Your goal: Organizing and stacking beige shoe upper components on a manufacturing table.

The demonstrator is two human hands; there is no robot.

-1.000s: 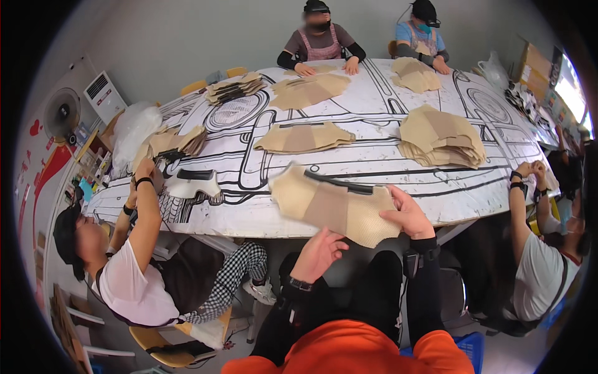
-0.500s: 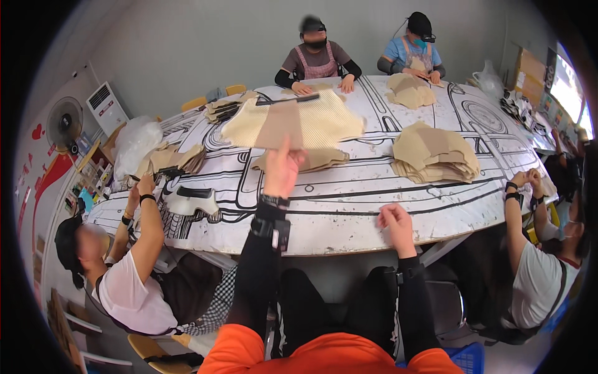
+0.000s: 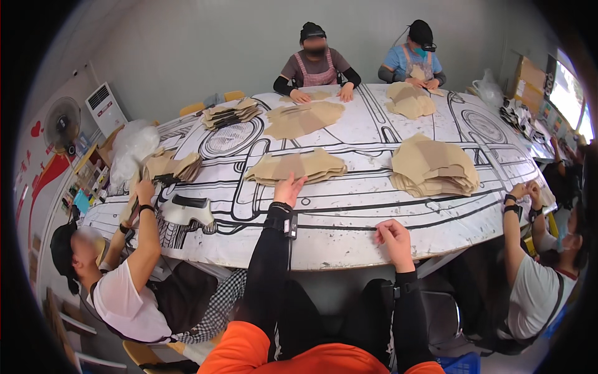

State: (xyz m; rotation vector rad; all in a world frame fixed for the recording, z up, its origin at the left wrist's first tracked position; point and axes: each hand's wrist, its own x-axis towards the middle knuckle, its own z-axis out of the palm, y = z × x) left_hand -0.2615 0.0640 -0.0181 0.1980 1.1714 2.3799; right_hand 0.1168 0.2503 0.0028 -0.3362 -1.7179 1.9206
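Note:
My left hand (image 3: 288,189) reaches over the table with its fingers stretched out and apart, holding nothing. Its fingertips are at the near edge of a stack of tan fabric pieces (image 3: 261,169) with a darker brown middle band; whether they touch it, I cannot tell. Beyond lies another low pile of tan pieces (image 3: 308,118). Over the table's near edge, my right hand (image 3: 396,244) is curled, thumb and fingers drawn together. Anything between those fingers is too small or hidden to see. A taller stack of tan pieces (image 3: 430,165) lies beyond it.
The table (image 3: 336,249) has a black line drawing on white. A white and black part (image 3: 187,212) and black-edged tan pieces (image 3: 230,115) lie leftward. Co-workers sit at left (image 3: 128,293), right (image 3: 536,287) and across (image 3: 317,65). A clear plastic bag (image 3: 134,146) stands far left.
The large tan mesh piece with a black strip is gone from in front of my left hand, which has drawn back nearer. My right hand stays curled in nearly the same place.

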